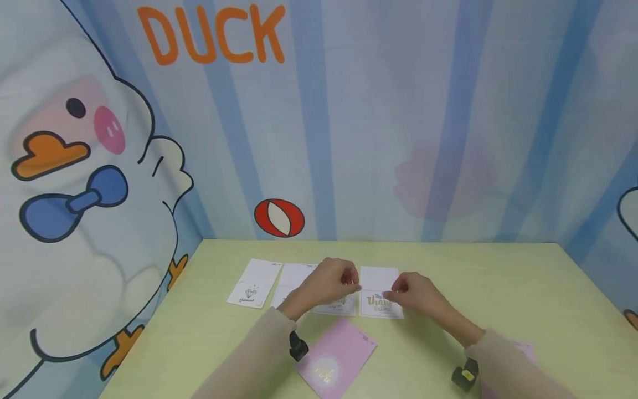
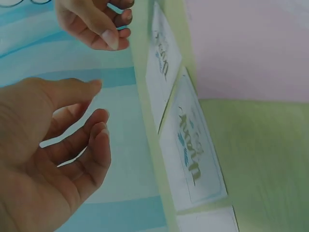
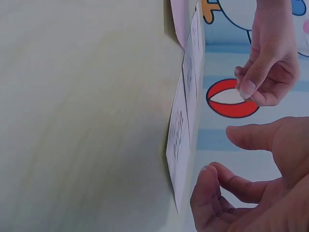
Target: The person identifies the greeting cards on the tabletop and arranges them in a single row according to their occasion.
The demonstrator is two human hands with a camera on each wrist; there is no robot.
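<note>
The left hand (image 1: 326, 281) and right hand (image 1: 418, 292) hover empty above the thank-you card (image 1: 377, 292), seemingly light, creasable and best pinched by opposite edges.

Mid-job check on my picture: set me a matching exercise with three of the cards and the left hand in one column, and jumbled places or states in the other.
Column one
1. diamond-print white card
2. rightmost "Thank You" card
3. pink card with the pale circle
4. left hand

Column two
A. partly overlapped by the right hand in the head view
B. empty, thumb and fingertips apart
C. left end of the card row
D. on the table, between the two sleeves

Right pairs: 1-C, 2-A, 3-D, 4-B
</note>
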